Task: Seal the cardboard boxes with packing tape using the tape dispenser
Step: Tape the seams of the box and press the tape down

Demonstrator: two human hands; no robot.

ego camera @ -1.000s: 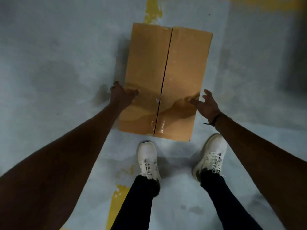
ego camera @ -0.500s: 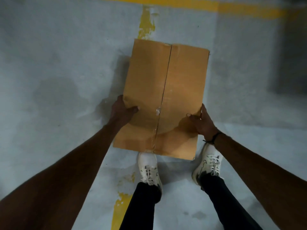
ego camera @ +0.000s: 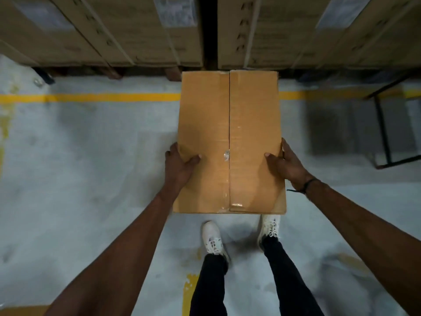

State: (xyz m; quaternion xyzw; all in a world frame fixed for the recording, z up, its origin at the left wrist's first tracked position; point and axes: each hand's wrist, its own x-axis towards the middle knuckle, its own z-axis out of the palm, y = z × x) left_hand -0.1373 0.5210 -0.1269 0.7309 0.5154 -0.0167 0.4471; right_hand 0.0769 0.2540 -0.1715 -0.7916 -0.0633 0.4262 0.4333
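Brown corrugated cardboard fills the middle of the view: the cardboard box [ego camera: 230,142] is held up off the grey floor [ego camera: 91,179], its top face turned toward the camera and its long axis running away from the person. Both top flaps meet in a straight seam down the centre, and a glossy strip of clear tape [ego camera: 227,156] lies along that seam, shining near the close edge.

The left hand [ego camera: 178,166] grips the box's left side, thumb laid across the top face and the other fingers curled round the edge and out of sight. The right hand [ego camera: 286,164] clamps the opposite side the same way, thumb on top, fingers wrapped over the right edge. A dark band [ego camera: 307,184] circles the right wrist. Both forearms reach forward from the bottom corners.

Below the box's near edge stand two white shoes [ego camera: 213,240] and dark trouser legs, on the floor. A yellow line [ego camera: 91,97] crosses the floor behind the box, passing under it from this angle, with a worn yellow patch beside the left foot.

Along the top, large stacked cartons [ego camera: 127,30] with pale straps and white labels sit on low supports, split by a dark gap. At the right edge stands a black metal frame [ego camera: 385,131].
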